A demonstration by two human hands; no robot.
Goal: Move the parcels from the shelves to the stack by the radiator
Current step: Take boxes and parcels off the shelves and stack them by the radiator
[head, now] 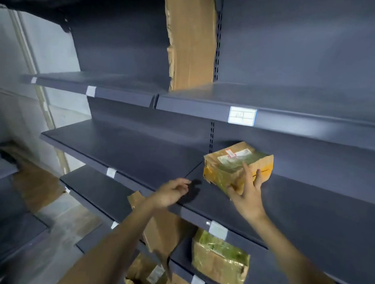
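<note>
dark grey metal shelves (313, 217) fill the view, with white label tags along their front edges and a tall strip of torn cardboard (191, 35) standing at the back of the upper bay. on the middle shelf a brown taped parcel (230, 163) with a white shipping label sits near the front edge. the right hand (245, 190) grasps it at its near right corner, thumb under the lower edge and fingers (246, 172) spread up over the side. the left hand (171, 192) hovers just left of it above the shelf edge, fingers loosely bent, holding nothing. one shelf down lies a second taped parcel (219, 260), beside a loose cardboard flap (164, 232); more packages (148, 275) show lower still.
</note>
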